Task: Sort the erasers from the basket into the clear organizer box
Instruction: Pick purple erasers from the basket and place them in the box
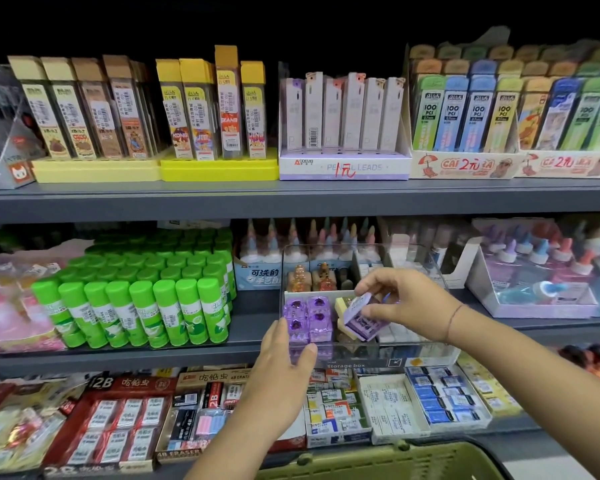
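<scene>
The clear organizer box [426, 356] stands on the middle shelf, its front labelled "Storage box". Inside at the left sit several purple erasers [307, 315]; brown figure erasers [312, 277] fill a back compartment. My right hand [400, 301] reaches into the box from above and pinches a purple-wrapped eraser [359, 315], tilted over yellowish erasers [343, 304] in the middle compartment. My left hand [284, 362] rests with straight fingers against the box's front left corner. The olive green basket [388, 460] shows at the bottom edge; its contents are hidden.
Green glue sticks [136, 296] crowd the shelf left of the box, and glue bottles [541, 268] stand to its right. Boxed erasers [388, 403] fill the lower shelf beneath it. Pencil lead packs [340, 126] line the top shelf.
</scene>
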### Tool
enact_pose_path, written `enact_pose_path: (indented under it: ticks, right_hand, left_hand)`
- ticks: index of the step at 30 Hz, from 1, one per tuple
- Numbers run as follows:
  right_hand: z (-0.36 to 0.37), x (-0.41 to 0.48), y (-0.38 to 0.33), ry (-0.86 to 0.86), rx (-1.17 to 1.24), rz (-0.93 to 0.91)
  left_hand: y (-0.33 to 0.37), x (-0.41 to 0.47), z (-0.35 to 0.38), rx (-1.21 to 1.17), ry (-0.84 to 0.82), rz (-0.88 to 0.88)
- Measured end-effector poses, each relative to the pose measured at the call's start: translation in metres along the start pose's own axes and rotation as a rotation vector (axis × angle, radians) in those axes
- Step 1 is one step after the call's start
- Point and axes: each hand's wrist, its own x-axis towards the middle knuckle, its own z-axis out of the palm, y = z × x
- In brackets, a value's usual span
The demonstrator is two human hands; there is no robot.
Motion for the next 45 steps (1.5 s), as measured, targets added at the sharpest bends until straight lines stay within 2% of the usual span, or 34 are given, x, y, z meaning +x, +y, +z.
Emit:
enact_pose_path:
  ticks: [4,12,19,24,29,33,40,45]
  right_hand:
    - [0.004,0.006,-0.006,-0.087,-0.107,-0.043]
    - [0.025,0.019,-0.008,-0.239,-0.512,-0.112]
    - [0.019,0.014,0.005,-0.222,-0.331,-0.062]
    - [-0.004,0.029,0.012,0.011,-0.289,0.019]
    - [0.012,0.039,0.013,-0.177,-0.506,0.025]
    - [0.019,0.042,0.015,-0.145,-0.693,-0.014]
    - [0.019,0.043,0.016,-0.177,-0.660,-0.007]
    - [0.017,0.046,0.013,-0.185,-0.752,-0.053]
  left_hand:
    - [-0.002,0.001,0.001,-0.001,-0.001,0.010]
    - [-0.001,0.000,0.000,0.000,-0.030,0.008]
    - [-0.002,-0.001,-0.002,0.007,-0.038,0.008]
    - [0.001,-0.002,-0.002,0.007,-0.046,0.004]
    - [0.002,-0.004,-0.002,0.010,-0.050,0.001]
    - [0.002,-0.004,-0.003,0.008,-0.054,0.011]
    - [0.001,-0.004,-0.002,0.013,-0.059,0.001]
    - [0.001,-0.005,-0.003,0.006,-0.061,0.003]
